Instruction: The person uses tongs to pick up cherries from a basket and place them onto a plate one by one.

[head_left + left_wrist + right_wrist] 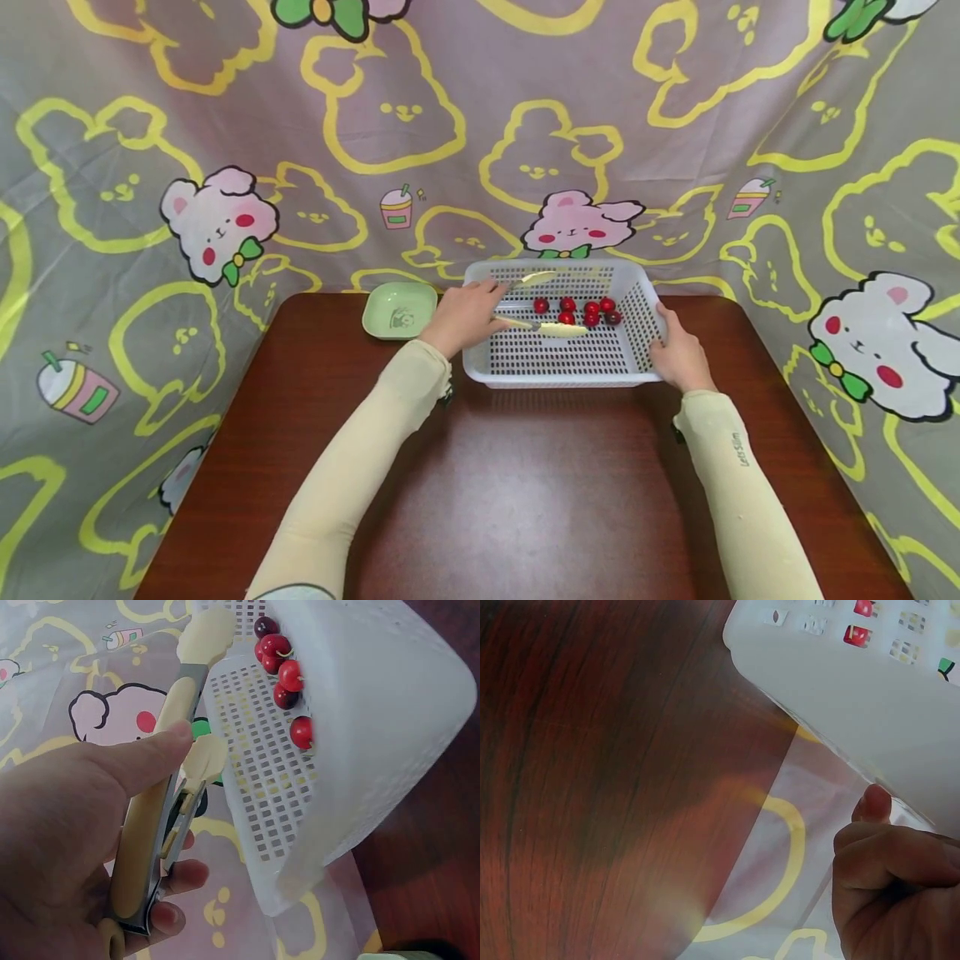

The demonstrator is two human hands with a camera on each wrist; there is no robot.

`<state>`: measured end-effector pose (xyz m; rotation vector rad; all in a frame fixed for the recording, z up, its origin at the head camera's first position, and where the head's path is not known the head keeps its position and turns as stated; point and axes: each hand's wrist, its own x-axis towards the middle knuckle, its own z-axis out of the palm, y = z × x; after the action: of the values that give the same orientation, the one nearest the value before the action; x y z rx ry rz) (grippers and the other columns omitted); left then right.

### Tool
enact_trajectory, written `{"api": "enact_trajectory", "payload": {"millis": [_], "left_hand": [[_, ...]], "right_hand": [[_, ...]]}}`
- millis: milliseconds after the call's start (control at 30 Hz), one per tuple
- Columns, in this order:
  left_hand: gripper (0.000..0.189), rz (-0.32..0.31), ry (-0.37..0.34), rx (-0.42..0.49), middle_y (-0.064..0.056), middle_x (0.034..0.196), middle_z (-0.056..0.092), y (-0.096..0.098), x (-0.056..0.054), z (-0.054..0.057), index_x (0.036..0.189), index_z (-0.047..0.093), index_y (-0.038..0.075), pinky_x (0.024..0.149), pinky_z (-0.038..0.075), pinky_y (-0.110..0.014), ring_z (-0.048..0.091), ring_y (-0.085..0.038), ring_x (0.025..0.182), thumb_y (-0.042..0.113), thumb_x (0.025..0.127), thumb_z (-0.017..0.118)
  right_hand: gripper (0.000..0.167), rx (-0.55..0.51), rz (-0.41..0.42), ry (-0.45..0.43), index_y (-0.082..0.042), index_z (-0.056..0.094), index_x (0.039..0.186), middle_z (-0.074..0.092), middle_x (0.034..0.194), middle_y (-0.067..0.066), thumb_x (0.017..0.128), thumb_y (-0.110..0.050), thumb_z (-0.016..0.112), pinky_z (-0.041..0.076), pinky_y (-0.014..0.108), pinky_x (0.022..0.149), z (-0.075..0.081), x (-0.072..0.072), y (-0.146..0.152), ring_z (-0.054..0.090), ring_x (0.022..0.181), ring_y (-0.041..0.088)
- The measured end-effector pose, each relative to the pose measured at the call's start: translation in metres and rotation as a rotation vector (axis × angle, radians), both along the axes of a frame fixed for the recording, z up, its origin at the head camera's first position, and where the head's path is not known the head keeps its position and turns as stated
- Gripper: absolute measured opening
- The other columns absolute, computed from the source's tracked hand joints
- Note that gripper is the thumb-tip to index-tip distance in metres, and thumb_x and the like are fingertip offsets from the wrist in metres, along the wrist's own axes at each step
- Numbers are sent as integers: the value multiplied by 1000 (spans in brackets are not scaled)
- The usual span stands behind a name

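Note:
A white perforated plastic basket (pixel 562 380) stands near the back of the table. Several dark red cherries (pixel 592 309) lie inside, mostly toward its right half. My left hand (pixel 467 318) reaches over the basket's left side and holds a pair of tongs (pixel 146 832) with cream tips. The thumb lies along one arm of the tongs, with fingers curled round the other; the tips are spread apart with nothing between them. At the basket's right end, my right hand (pixel 681 350) grips the rim. In the right wrist view, its curled fingers (pixel 885 855) are at the basket's edge.
A small light green dish (pixel 400 311) with a printed picture sits left of the basket. The dark brown wooden table (pixel 517 500) extends toward me. Patterned cloth (pixel 450 125) hangs behind the table and along both sides, close to the basket's back.

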<state>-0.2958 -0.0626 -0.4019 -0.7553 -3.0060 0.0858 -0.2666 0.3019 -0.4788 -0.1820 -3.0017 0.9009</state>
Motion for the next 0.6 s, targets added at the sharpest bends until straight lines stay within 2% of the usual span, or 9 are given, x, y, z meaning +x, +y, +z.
{"api": "enact_trajectory", "payload": {"millis": [267, 500, 600], "left_hand": [[75, -8, -28, -26, -5, 157, 50, 11, -11, 6, 160, 41, 18, 102, 52, -46, 57, -26, 136, 60, 99, 59], [72, 7, -49, -51, -3, 149, 56, 21, -17, 3, 156, 48, 20, 102, 52, -43, 62, -23, 127, 57, 96, 66], [70, 4, -63, -79, -3, 152, 55, 25, -19, 2, 154, 50, 19, 105, 51, -45, 60, -24, 131, 54, 96, 68]], "right_hand": [[71, 5, 1, 7, -14, 16, 167, 52, 135, 41, 101, -14, 42, 46, 59, 86, 0, 0, 1, 60, 99, 47], [71, -14, -1, -23, -16, 12, 168, 52, 136, 40, 102, -15, 40, 47, 56, 84, -2, -1, 1, 61, 98, 45], [71, -11, 0, -18, -16, 12, 167, 53, 135, 40, 102, -15, 40, 47, 55, 84, -3, -1, 1, 61, 98, 45]]}}
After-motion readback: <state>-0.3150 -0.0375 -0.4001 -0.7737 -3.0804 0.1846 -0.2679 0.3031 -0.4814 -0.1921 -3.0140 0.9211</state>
